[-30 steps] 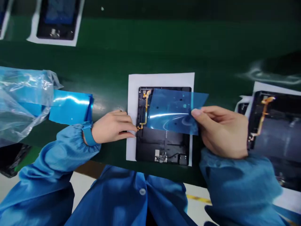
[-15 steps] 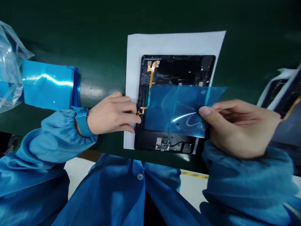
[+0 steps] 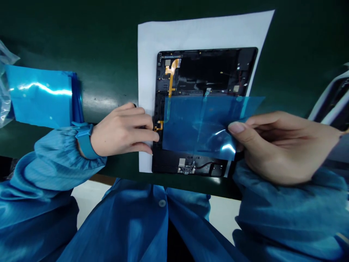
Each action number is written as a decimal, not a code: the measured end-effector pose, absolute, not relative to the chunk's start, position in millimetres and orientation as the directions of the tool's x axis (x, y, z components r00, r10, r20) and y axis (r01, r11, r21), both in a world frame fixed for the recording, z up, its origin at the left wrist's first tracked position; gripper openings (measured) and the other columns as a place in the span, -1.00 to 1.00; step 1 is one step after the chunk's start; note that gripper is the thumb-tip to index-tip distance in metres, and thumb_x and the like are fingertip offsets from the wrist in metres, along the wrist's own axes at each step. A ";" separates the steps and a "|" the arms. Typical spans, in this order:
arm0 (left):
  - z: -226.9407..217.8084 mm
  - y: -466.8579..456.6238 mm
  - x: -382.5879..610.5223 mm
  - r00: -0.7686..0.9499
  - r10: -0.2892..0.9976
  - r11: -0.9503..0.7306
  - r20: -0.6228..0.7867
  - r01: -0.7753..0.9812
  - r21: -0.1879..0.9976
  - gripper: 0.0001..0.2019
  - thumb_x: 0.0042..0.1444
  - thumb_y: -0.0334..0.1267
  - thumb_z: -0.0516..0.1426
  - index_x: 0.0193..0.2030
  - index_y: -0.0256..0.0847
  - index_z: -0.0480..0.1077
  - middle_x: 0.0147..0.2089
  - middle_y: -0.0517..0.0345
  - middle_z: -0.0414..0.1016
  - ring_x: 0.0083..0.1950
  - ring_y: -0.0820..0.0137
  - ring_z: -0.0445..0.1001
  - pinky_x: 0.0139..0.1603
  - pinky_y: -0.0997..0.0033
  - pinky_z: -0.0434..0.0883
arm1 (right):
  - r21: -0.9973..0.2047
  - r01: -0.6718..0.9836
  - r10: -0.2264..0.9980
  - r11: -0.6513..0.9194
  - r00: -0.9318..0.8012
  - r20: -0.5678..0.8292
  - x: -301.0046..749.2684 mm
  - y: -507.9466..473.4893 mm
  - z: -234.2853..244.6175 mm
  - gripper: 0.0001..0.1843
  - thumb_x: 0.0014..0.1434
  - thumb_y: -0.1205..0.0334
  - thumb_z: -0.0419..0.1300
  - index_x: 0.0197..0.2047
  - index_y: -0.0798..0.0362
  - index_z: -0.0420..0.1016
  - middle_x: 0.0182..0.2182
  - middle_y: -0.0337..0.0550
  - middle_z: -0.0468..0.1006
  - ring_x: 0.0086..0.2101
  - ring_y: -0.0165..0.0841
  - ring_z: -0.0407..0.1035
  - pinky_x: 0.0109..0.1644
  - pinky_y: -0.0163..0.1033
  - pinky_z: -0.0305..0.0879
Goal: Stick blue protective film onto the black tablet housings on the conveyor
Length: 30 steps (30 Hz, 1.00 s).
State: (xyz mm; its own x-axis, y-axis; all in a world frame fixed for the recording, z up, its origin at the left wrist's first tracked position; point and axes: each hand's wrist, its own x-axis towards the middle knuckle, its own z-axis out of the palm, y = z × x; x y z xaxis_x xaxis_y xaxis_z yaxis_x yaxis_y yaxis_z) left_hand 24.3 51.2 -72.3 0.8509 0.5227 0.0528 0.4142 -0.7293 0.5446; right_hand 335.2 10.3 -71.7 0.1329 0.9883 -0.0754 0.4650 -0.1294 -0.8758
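An open black tablet housing [image 3: 207, 69] lies on a white sheet of paper [image 3: 191, 32] on the dark green belt. An orange flex cable [image 3: 171, 72] runs down its left side. My right hand [image 3: 278, 145] pinches the right edge of a translucent blue film sheet [image 3: 196, 125] and holds it flat over the lower half of the housing. My left hand [image 3: 122, 131] rests on the paper with fingers curled and fingertips pressed against the housing's left edge.
A stack of blue film sheets [image 3: 40, 96] lies at the left, with a clear plastic bag [image 3: 4, 87] at the far left edge. Another housing on paper [image 3: 335, 102] shows at the right edge. The belt's near edge runs just below the housing.
The view has drawn closer and the housing now fills more of the frame. The blue film has come down lower over the housing. My left hand keeps its place at the left edge.
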 end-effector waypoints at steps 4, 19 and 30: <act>-71.3 51.2 24.4 0.851 0.521 -0.737 0.067 0.408 0.539 -0.64 0.33 0.14 0.10 -0.11 -0.08 0.54 -0.22 0.14 0.55 -0.27 0.36 0.42 -0.26 0.30 0.18 | -0.883 0.450 0.987 -0.134 0.140 -0.079 334.6 10.4 -71.0 -0.82 0.05 0.20 0.49 -0.39 0.06 0.59 -0.57 -0.29 0.52 -0.58 -0.53 0.32 -0.55 -0.40 0.25; -71.3 51.1 23.7 0.850 0.505 -0.768 0.150 0.364 0.527 -0.69 0.31 0.07 0.16 -0.11 -0.14 0.51 -0.23 0.14 0.55 -0.26 0.38 0.42 -0.27 0.35 0.17 | -0.886 0.450 0.990 -0.113 0.129 -0.061 336.1 11.9 -71.3 -0.83 -0.03 0.26 0.50 -0.43 0.06 0.59 -0.59 -0.30 0.54 -0.62 -0.54 0.31 -0.59 -0.43 0.25; -69.5 50.7 23.7 0.851 0.503 -0.769 0.150 0.362 0.527 -0.75 0.30 -0.02 0.18 -0.12 -0.15 0.51 -0.23 0.15 0.54 -0.25 0.38 0.41 -0.25 0.34 0.18 | -0.858 0.492 0.988 -0.146 0.113 -0.103 333.2 16.4 -66.9 -0.84 -0.02 0.23 0.49 -0.43 0.05 0.60 -0.61 -0.29 0.55 -0.65 -0.52 0.34 -0.57 -0.44 0.33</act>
State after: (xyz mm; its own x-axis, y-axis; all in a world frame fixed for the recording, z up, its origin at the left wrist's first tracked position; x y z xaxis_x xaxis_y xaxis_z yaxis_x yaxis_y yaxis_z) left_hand 23.7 50.7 -69.5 0.8510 0.5032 0.1499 0.3618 -0.7689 0.5272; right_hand 333.2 16.4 -66.9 0.1134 0.9882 -0.1033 0.4922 -0.1462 -0.8581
